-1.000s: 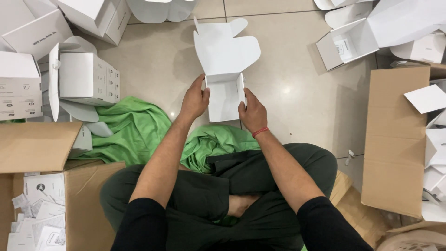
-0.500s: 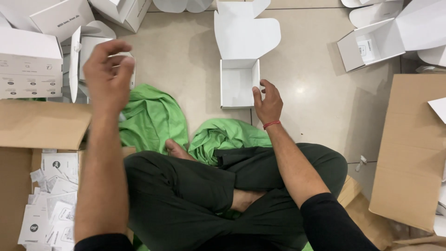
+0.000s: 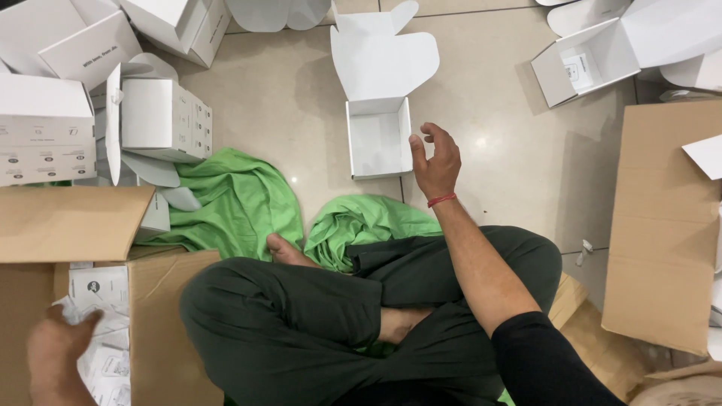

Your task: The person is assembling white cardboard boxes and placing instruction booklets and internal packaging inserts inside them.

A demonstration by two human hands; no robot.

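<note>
Person seated cross-legged on a tiled floor [image 3: 496,158], work laid out within arm's reach on both sides; the open white box [image 3: 378,139] stands directly ahead of the knees, mouth up, its scalloped lid [image 3: 383,60] thrown back flat on the tiles so the cavity stays exposed; nothing visible inside it

Right hand [image 3: 435,162] hovers just beside the box's right wall, fingers loosely curled and spread, gripping nothing; whether a fingertip touches the wall cannot be told; a red thread sits on that wrist

Left hand [image 3: 56,353] is down inside the brown carton [image 3: 162,323] at the person's left, resting on a heap of white printed leaflets [image 3: 101,331]; the fingers are bent over the top sheets (the view is blurred and partly cut by the frame edge), so a firm hold cannot be confirmed

Green cloth [image 3: 241,203] lies bunched between legs and box; finished white boxes [image 3: 162,116] are stacked at the left, further open ones [image 3: 583,68] at upper right, flattened cardboard [image 3: 662,225] at the right

Against the picture half a second back: the left hand, then raised high near the stacked boxes, has dropped into the carton; the right hand has scarcely shifted; one second back both hands held the box, which now stands free on the floor
</note>
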